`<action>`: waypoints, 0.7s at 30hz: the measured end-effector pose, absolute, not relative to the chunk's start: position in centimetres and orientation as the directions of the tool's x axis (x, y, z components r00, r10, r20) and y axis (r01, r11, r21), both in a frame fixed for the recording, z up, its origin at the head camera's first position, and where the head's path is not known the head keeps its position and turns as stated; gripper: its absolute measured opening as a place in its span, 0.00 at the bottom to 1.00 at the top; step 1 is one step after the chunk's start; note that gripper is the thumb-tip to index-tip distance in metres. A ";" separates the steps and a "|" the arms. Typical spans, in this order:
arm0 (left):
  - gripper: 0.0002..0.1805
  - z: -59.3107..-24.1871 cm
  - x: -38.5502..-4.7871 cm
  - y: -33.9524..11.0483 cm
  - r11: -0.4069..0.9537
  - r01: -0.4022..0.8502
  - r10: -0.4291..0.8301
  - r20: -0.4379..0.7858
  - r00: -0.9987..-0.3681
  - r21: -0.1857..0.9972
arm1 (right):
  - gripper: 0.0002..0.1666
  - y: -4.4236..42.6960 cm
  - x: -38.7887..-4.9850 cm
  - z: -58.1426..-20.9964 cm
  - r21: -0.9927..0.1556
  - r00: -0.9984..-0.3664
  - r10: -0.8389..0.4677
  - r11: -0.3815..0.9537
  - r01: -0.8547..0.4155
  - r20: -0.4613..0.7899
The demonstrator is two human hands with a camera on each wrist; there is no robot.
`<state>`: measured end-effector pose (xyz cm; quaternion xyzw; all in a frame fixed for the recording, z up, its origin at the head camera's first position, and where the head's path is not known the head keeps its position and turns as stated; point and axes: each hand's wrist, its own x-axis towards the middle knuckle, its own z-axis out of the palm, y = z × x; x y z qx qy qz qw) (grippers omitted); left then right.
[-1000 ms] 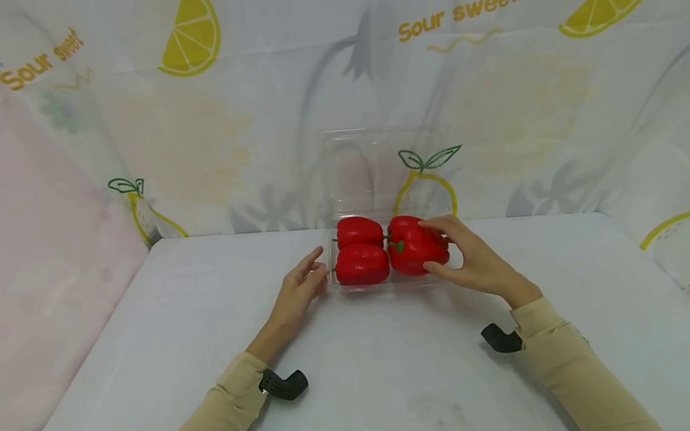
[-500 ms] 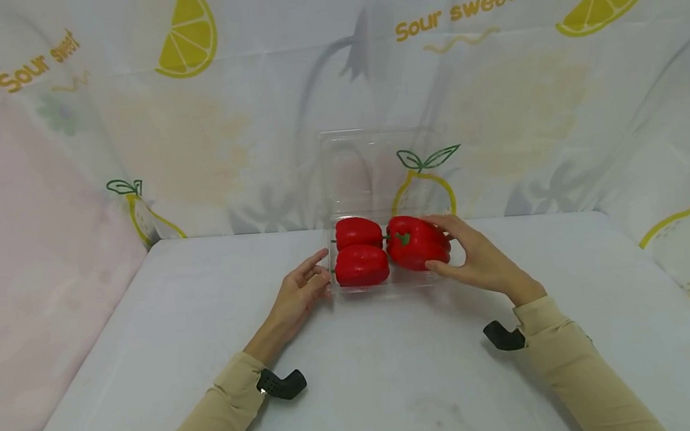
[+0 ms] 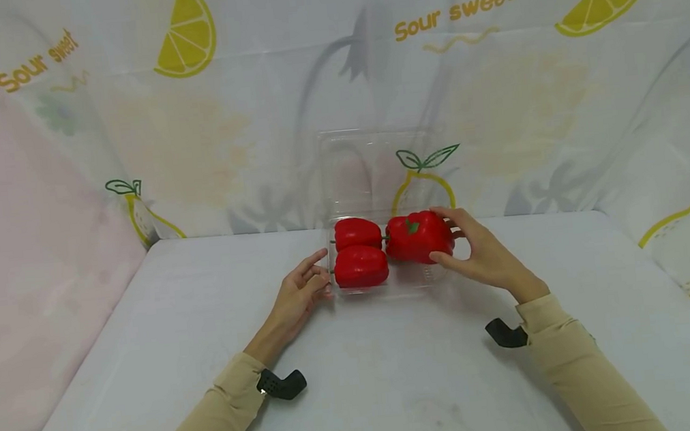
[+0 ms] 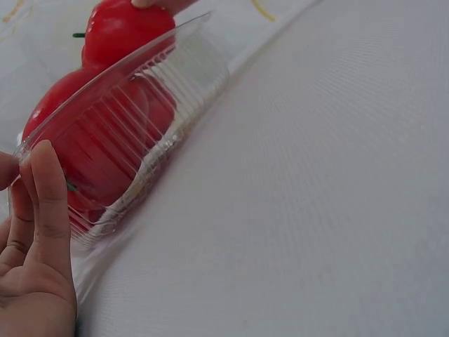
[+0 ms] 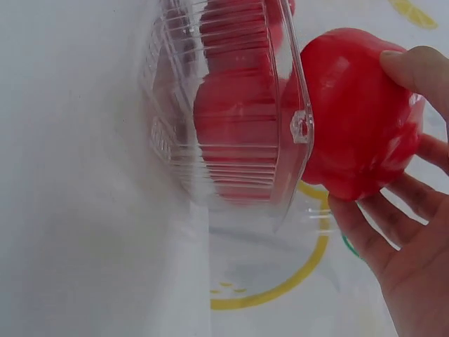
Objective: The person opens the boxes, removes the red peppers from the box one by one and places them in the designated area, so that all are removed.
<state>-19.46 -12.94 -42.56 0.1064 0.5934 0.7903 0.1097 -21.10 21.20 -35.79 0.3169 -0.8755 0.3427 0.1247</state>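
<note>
A clear plastic clamshell box (image 3: 413,285) stands at the back of the table with its lid (image 3: 347,174) raised. Two red bell peppers, a front one (image 3: 360,267) and a back one (image 3: 357,233), lie in its left half. My right hand (image 3: 480,251) grips another bell pepper (image 3: 417,238) between thumb and fingers, over the box's right half. The right wrist view shows this pepper (image 5: 358,112) beyond the rim, with more red (image 5: 235,126) behind the ribbed wall. A green stem (image 3: 387,238) peeks out left of it. My left hand (image 3: 299,289) pinches the box's left rim near the front corner.
A white cloth (image 3: 371,377) covers the table. Right behind the box hangs a patterned curtain (image 3: 275,126) with lemon prints. Each sleeve carries a black wrist camera, left (image 3: 282,384) and right (image 3: 506,333).
The right hand has shifted slightly right and up with the bell pepper, whose stem has turned upward. The left hand has barely moved at the box.
</note>
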 end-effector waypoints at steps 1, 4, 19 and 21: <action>0.28 -42.6 -19.5 -12.9 -0.270 -0.045 0.299 0.039 -0.954 0.962 | 0.45 21.3 -21.2 -35.8 -0.526 -0.770 -0.465 0.562 -0.639 0.438; 0.28 -42.6 -19.5 -12.9 -0.269 -0.041 0.297 0.042 -0.954 0.962 | 0.45 21.5 -21.3 -35.8 -0.538 -0.777 -0.451 0.561 -0.630 0.440; 0.28 -42.6 -19.4 -12.7 -0.264 -0.044 0.297 0.038 -0.954 0.964 | 0.37 20.9 -19.2 -33.2 -0.581 -0.830 -0.362 0.595 -0.555 0.423; 0.28 -42.6 -19.4 -12.7 -0.263 -0.046 0.299 0.036 -0.954 0.964 | 0.38 21.2 -19.5 -33.5 -0.599 -0.841 -0.349 0.592 -0.540 0.413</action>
